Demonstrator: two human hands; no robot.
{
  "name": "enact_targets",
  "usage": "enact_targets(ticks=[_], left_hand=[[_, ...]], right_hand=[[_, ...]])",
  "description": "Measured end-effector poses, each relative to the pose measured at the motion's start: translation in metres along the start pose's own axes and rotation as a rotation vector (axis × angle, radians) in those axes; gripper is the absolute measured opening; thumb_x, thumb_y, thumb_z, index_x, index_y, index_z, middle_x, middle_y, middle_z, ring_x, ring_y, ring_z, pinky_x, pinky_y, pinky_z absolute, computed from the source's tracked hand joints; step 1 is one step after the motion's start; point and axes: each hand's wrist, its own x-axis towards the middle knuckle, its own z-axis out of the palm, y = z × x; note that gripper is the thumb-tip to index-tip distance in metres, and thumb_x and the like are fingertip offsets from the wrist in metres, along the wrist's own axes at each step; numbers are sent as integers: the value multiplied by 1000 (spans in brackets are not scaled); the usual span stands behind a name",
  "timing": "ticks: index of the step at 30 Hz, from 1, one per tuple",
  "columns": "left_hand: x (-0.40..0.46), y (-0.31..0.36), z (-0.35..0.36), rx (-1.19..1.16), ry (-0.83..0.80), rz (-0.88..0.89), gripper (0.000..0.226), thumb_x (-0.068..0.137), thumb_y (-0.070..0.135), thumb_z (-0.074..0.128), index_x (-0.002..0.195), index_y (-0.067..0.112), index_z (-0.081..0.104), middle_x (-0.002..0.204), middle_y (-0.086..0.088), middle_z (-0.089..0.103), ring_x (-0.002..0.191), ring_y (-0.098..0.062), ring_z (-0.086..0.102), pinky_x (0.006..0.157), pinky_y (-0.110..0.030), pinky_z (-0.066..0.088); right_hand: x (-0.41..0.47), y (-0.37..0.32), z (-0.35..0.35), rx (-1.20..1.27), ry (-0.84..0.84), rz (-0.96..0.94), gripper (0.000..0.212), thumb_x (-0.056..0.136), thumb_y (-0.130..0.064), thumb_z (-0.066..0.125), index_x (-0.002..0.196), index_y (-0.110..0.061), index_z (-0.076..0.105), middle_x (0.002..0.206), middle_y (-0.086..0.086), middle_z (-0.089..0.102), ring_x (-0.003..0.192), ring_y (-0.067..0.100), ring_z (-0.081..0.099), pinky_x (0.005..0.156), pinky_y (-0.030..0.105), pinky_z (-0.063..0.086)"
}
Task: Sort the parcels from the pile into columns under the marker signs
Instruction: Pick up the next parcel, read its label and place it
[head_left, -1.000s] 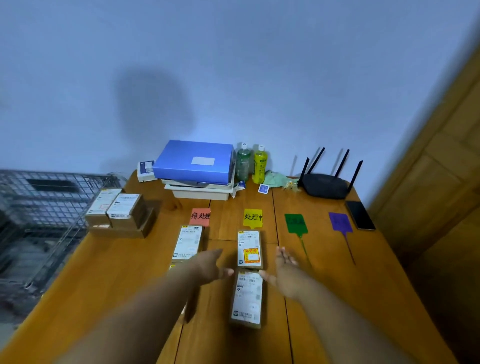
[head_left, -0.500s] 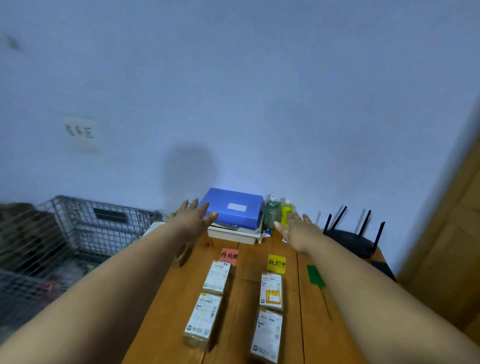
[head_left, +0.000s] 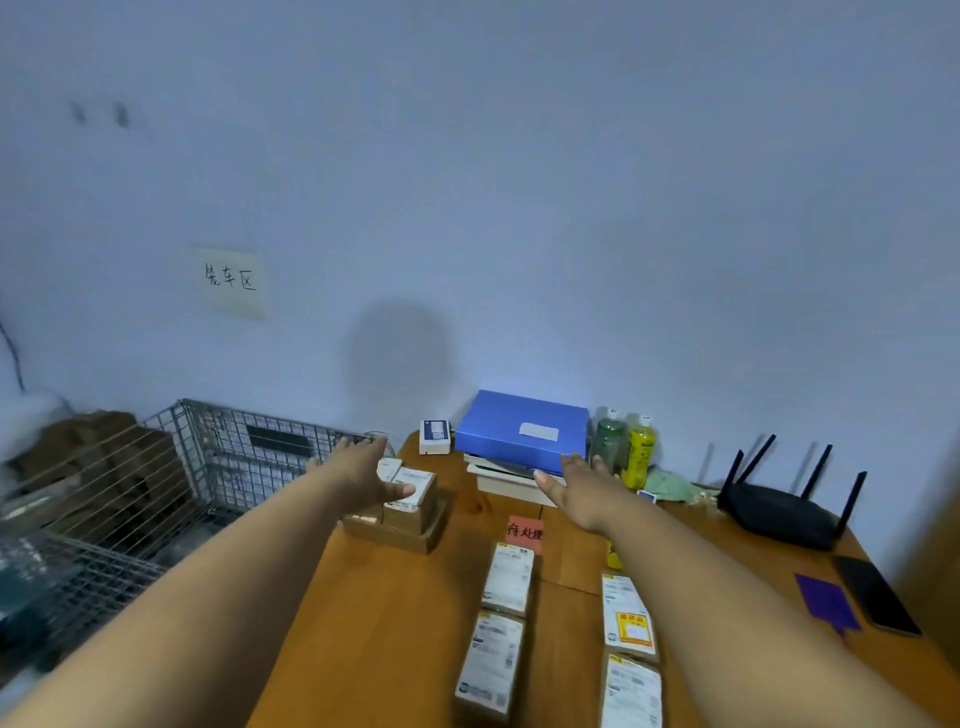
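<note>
We note both hands extended, fingers straight: left hand (head_left: 358, 475) over the parcel pile (head_left: 402, 512), right hand (head_left: 582, 493) before the blue box (head_left: 519, 431); four sorted parcels (head_left: 506, 577) lie below.

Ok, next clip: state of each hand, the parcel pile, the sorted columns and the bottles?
left hand: fingers straight, over the pile, holding nothing
right hand: fingers straight, in the air, holding nothing
parcel pile: small boxes still on a flat carton, unsorted
red-sign column: two parcels, label up
yellow-sign column: two parcels, label up
purple sign: no parcels visible under it
bottles: upright, capped
</note>
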Motion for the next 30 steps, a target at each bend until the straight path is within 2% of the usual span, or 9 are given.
enact_targets(ticks=[6,10,13,15,19,21,23,25,30], left_hand=[[59,-52,-1,-71,-81,44,101,66,47,80,148,28,25,144,-1,49,130,-28,46,106,-57,37],[105,-86,1,-153,-145,42,94,69,32,81,147,23,30,145,-4,47,129,-27,47,109,-53,34],[135,-107,5,-223,-216,56,90,74,22,79,149,22,30,146,-4,47,129,-26,47,108,-42,39],[151,-116,10,-221,-252,60,92,74,24,80,150,24,27,146,-3,46,130,-26,46,108,-41,38],[190,-135,33,-215,-297,82,86,71,33,81,144,31,36,136,2,56,126,-23,50,107,-41,35],[205,-135,44,-142,-287,94,86,72,40,79,145,30,34,144,2,49,136,-26,40,114,-50,24],[218,-134,58,-39,-285,97,97,75,47,74,152,25,19,159,0,24,147,-29,16,116,-56,9],[232,-135,76,31,-289,95,108,74,56,71,154,24,5,163,2,3,149,-28,-6,115,-63,-1],[258,-138,122,52,-383,75,115,75,60,68,154,22,-8,161,2,-14,146,-26,-22,113,-62,-7]], right_hand=[[60,-67,30,2,-26,19,82,94,-68,18,156,-17,3,164,2,-3,150,29,-9,121,48,5],[106,-106,45,1,-47,60,85,93,-69,18,156,-15,2,164,4,-2,150,30,-7,122,49,6],[136,-132,58,42,-50,87,85,92,-70,21,157,-17,3,164,3,-1,151,28,-6,122,49,7],[149,-142,70,68,-60,120,85,91,-72,24,157,-21,6,164,1,1,151,27,-4,121,49,8],[172,-152,98,115,-104,160,90,86,-76,29,156,-24,5,164,3,2,151,29,-1,120,54,9],[183,-155,106,99,-120,154,88,90,-71,33,156,-20,4,164,6,1,150,30,-1,120,52,7],[196,-156,114,112,-154,160,89,91,-67,38,156,-18,2,164,6,-1,150,30,-3,119,51,6],[212,-154,127,114,-185,151,94,89,-68,42,156,-17,0,164,5,-2,150,30,-5,120,52,5],[247,-152,164,123,-262,171,101,86,-65,51,155,-16,-4,163,4,-6,150,29,-7,119,49,4]])
